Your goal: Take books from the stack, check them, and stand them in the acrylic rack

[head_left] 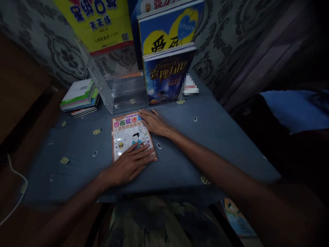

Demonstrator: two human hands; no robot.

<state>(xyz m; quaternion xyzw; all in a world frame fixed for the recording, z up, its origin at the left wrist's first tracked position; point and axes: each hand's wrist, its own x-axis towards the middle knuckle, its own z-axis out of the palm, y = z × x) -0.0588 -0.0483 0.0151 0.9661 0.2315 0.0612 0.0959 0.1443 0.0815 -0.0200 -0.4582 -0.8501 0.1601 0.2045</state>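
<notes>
A thin children's picture book (128, 132) with an orange border and a cartoon figure lies flat on the blue-covered table (205, 144). My left hand (131, 163) rests palm down on the book's near right corner, fingers spread. My right hand (154, 121) lies flat at the book's far right edge, fingers touching the cover. Neither hand grips anything.
A clear plastic stand (120, 91) sits behind the book, with upright books (167, 75) leaning beside it against the patterned wall. A stack of thin books (81, 97) lies at the far left. A white cable (15, 192) hangs at left. Another book (238, 218) lies on the floor.
</notes>
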